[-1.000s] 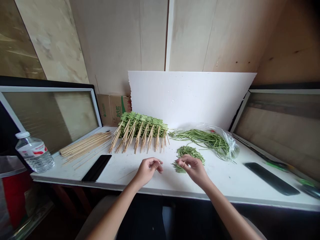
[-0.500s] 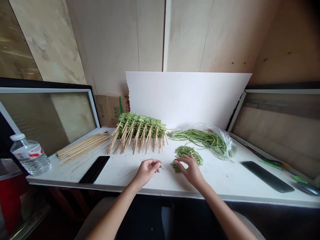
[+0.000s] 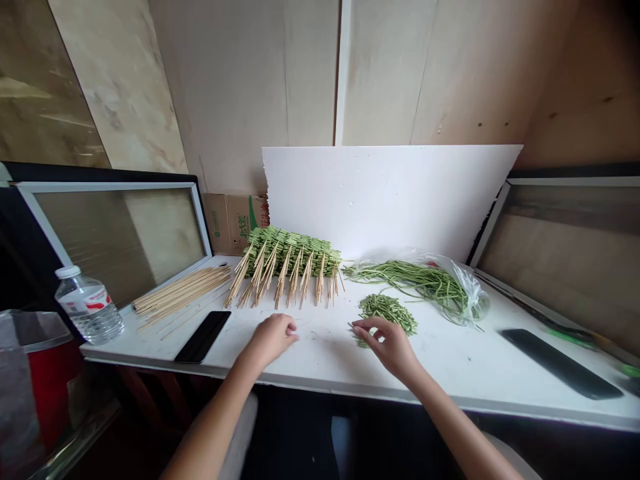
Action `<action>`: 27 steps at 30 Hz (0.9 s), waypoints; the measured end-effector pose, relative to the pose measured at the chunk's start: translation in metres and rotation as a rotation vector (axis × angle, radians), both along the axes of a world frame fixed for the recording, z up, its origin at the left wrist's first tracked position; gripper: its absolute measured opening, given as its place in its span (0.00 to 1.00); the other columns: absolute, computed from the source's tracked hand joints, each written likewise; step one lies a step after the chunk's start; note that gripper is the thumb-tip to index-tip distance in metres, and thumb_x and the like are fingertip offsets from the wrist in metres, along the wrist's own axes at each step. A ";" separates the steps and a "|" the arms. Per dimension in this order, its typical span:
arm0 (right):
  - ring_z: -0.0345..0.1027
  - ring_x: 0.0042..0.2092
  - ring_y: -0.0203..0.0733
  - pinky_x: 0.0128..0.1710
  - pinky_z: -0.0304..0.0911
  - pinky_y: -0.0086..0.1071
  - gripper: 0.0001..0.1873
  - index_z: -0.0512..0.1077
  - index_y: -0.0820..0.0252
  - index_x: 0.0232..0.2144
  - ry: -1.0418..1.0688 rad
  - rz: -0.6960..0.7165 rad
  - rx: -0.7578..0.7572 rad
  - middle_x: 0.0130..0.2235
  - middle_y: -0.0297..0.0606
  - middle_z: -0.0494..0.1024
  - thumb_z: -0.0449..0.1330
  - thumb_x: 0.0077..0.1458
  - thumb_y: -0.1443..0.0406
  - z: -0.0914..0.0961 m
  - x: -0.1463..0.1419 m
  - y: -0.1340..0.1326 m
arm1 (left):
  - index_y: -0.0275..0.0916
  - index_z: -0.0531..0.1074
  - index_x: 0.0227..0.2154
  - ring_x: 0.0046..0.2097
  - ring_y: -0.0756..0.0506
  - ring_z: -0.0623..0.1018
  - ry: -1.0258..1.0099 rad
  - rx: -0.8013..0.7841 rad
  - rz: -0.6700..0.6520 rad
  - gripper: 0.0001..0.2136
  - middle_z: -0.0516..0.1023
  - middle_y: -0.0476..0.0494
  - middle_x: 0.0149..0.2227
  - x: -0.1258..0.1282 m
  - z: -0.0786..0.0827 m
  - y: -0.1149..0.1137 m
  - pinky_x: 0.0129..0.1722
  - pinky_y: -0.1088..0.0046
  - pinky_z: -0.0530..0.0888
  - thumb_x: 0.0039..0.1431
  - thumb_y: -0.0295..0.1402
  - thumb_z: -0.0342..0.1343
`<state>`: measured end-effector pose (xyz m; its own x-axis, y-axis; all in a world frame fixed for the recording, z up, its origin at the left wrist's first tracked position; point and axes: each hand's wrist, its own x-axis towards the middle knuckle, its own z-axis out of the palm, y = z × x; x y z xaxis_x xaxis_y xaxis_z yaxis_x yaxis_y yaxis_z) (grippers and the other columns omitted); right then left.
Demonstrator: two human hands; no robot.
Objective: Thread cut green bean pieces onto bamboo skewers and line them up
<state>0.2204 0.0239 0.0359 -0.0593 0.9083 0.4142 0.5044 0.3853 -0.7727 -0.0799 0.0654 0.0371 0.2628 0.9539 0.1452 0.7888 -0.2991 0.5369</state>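
- The left forearm (image 3: 220,413) slants up and inward from the bottom edge, its wrist above the near part of the table (image 3: 450,380); the left hand (image 3: 273,339) is turned with its back up and its fingers curled in toward the right
- The curled fingers hide the left palm, so I cannot tell whether that hand grips anything
- The right forearm (image 3: 455,420) slants in from the lower right, and the right hand (image 3: 393,350) bends at the wrist toward the left, with thumb and forefinger arched and their tips close together
- A small greenish bit shows by those right fingertips; whether they pinch it or it lies behind them, I cannot tell
- The pile of cut beans (image 3: 387,310) sits on the table just beyond the right hand, which covers part of its near side
- The skewered beans (image 3: 290,243) are stacked farther back, bare stick ends facing the person, and the loose sticks (image 3: 183,290) lie to their left
- The long beans (image 3: 415,277) lie partly inside a clear plastic bag (image 3: 470,293), whose folds blur their far ends
- At the lower left, the red bucket (image 3: 55,387) is partly cut off by the picture's edge
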 end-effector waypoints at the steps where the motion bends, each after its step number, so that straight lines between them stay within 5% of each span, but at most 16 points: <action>1: 0.79 0.38 0.49 0.34 0.69 0.38 0.16 0.83 0.52 0.37 0.007 -0.019 0.001 0.41 0.42 0.86 0.63 0.60 0.50 0.002 0.003 0.001 | 0.39 0.81 0.37 0.42 0.40 0.82 0.121 0.006 0.062 0.07 0.84 0.40 0.41 -0.013 0.000 0.005 0.41 0.69 0.73 0.55 0.32 0.65; 5: 0.79 0.42 0.53 0.37 0.70 0.40 0.16 0.84 0.52 0.36 0.074 -0.063 -0.002 0.42 0.43 0.86 0.66 0.57 0.49 0.007 0.013 0.004 | 0.38 0.79 0.30 0.38 0.42 0.81 0.191 -0.035 0.056 0.01 0.83 0.41 0.36 -0.041 -0.009 0.021 0.36 0.72 0.70 0.54 0.29 0.64; 12: 0.73 0.33 0.43 0.30 0.65 0.34 0.23 0.82 0.57 0.37 0.410 -0.051 -0.173 0.37 0.42 0.83 0.69 0.51 0.45 0.010 0.017 0.005 | 0.37 0.74 0.27 0.38 0.41 0.79 0.230 0.045 0.014 0.05 0.80 0.39 0.36 -0.029 -0.015 0.022 0.39 0.70 0.69 0.56 0.24 0.55; 15: 0.74 0.37 0.43 0.32 0.66 0.31 0.22 0.80 0.58 0.36 0.621 0.053 -0.273 0.38 0.41 0.82 0.69 0.52 0.45 0.009 0.017 0.007 | 0.39 0.73 0.35 0.38 0.43 0.78 0.141 0.069 -0.057 0.08 0.79 0.42 0.36 -0.019 -0.004 0.012 0.40 0.71 0.70 0.66 0.30 0.49; 20: 0.76 0.38 0.43 0.32 0.72 0.32 0.20 0.81 0.55 0.37 0.890 0.114 -0.296 0.38 0.39 0.82 0.74 0.47 0.49 0.005 0.019 0.010 | 0.41 0.71 0.41 0.33 0.46 0.75 -0.282 0.147 -0.190 0.13 0.76 0.48 0.31 0.006 0.026 -0.012 0.34 0.73 0.70 0.72 0.42 0.46; 27: 0.78 0.42 0.44 0.44 0.77 0.35 0.15 0.81 0.51 0.39 0.939 0.139 -0.260 0.42 0.37 0.83 0.73 0.52 0.53 0.010 0.023 0.006 | 0.40 0.76 0.40 0.35 0.46 0.78 -0.398 0.263 -0.271 0.10 0.79 0.44 0.36 0.024 0.044 -0.034 0.36 0.73 0.74 0.69 0.38 0.52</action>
<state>0.2432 0.0303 0.0455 0.0785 0.9877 0.1354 -0.3953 0.1555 -0.9053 -0.0558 0.0318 0.0812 0.3702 0.7776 0.5082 0.4163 -0.6280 0.6575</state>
